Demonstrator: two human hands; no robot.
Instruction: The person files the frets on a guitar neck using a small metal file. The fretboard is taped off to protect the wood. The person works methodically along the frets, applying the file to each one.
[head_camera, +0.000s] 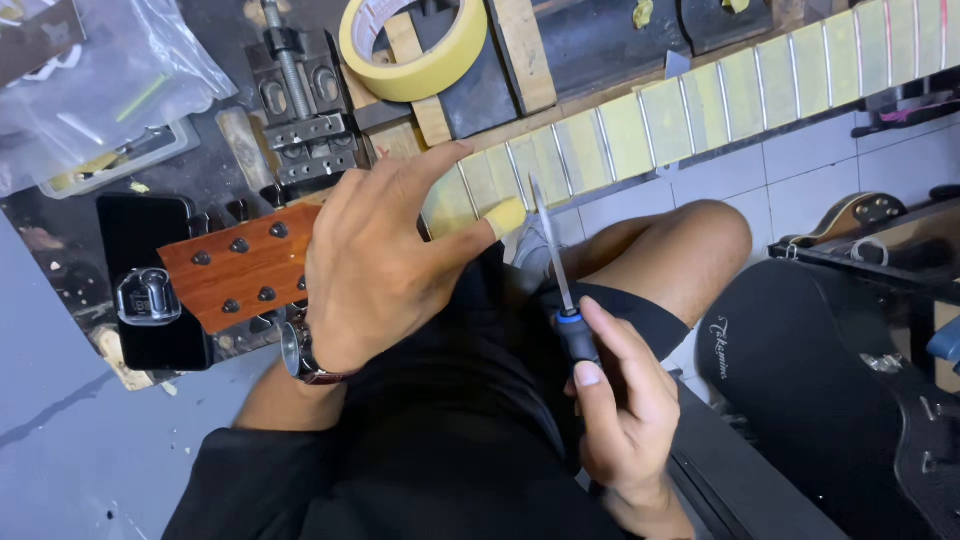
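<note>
Left hand (375, 255) lies spread and open over the guitar neck (640, 120) where it meets the headstock (240, 265), palm down, thumb tip wrapped in yellow tape, gripping nothing that I can see — it seems to steady the neck. That neck runs up to the right across the bench, its fretboard masked with yellow tape between the bare frets; as far as the view reaches the masking looks finished. A roll of the same tape (420, 45) sits on the bench above, set aside. Right hand (620, 400) is closed round the dark handle of a slim file (553, 250), blade pointing up toward the frets, its tip just short of them — so the fretwork itself looks barely begun or between strokes.
</note>
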